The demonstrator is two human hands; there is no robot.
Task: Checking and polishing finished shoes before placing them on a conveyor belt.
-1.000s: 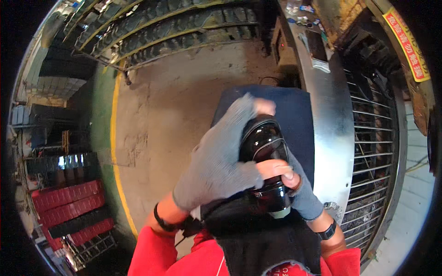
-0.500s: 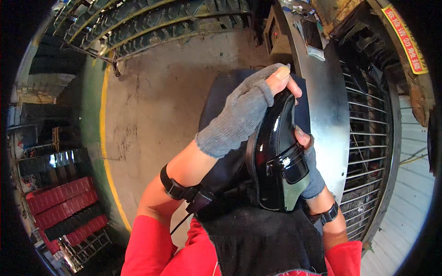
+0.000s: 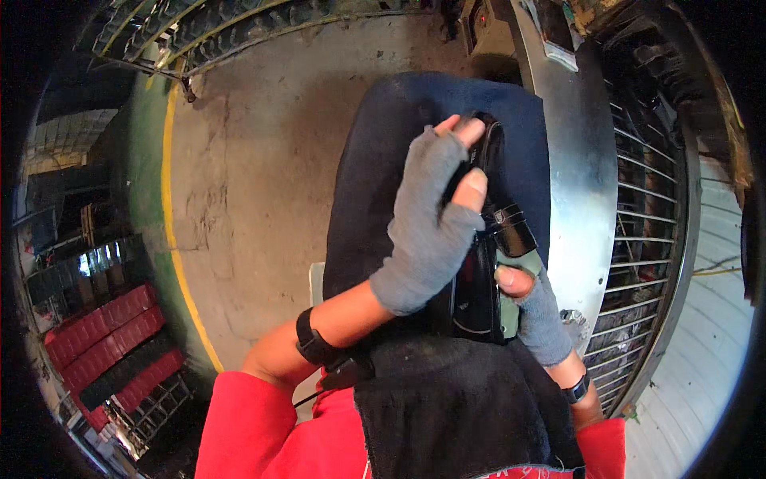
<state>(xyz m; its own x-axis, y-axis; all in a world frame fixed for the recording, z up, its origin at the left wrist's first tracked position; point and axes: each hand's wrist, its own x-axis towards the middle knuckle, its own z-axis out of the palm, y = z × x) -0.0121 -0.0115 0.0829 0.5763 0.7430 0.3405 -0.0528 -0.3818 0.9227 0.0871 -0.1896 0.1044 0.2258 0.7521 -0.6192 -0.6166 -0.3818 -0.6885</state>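
A glossy black moulded part [image 3: 479, 287] with a short black cylinder on its right side lies on a dark blue padded surface [image 3: 375, 168]. My left hand [image 3: 427, 223], in a grey fingerless glove, presses over the part's upper half with fingers wrapped on its top edge. My right hand [image 3: 531, 307], also gloved in grey, grips the part's lower right side from underneath. A black towel [image 3: 463, 407] lies over my lap below the part. Both wrists carry black bands.
A shiny metal housing [image 3: 578, 191] with a wire guard [image 3: 646, 239] stands right of the pad. Concrete floor [image 3: 247, 176] with a yellow line [image 3: 171, 231] spreads left. Red and black crates [image 3: 104, 343] are stacked at lower left; racks of dark parts [image 3: 239, 24] run along the top.
The black part has turned from facing up to lying on edge and moved down onto the pad. My left hand slid from its top end onto its side.
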